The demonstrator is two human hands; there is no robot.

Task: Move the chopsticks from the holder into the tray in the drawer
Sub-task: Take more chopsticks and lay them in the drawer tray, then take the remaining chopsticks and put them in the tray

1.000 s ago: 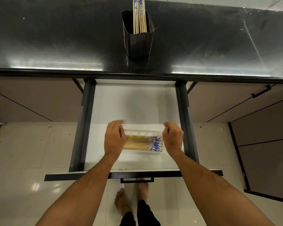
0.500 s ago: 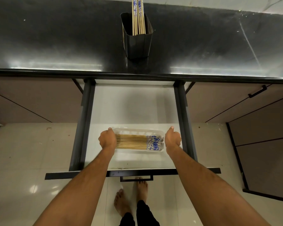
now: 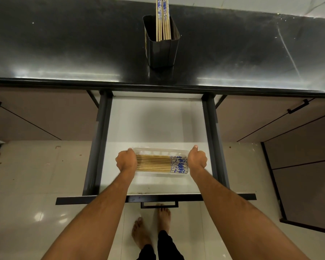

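A clear plastic tray (image 3: 158, 151) lies crosswise near the front of the open white drawer (image 3: 158, 121). Several wooden chopsticks (image 3: 154, 163) with blue-patterned ends lie side by side in it, patterned ends to the right. My left hand (image 3: 126, 160) grips the tray's left end and my right hand (image 3: 197, 158) grips its right end. A black holder (image 3: 160, 47) stands on the dark counter behind the drawer, with several more chopsticks (image 3: 162, 19) upright in it.
The dark counter (image 3: 64, 44) runs across the top. Black drawer rails (image 3: 97, 143) flank the drawer, and its front panel with a handle (image 3: 159, 204) is below my arms. Closed cabinet doors (image 3: 270, 119) sit on both sides. My bare feet stand on the tiled floor.
My hands moved apart from over the chopsticks to the two ends of the tray and closed on them. The tray shifted slightly left in the drawer.
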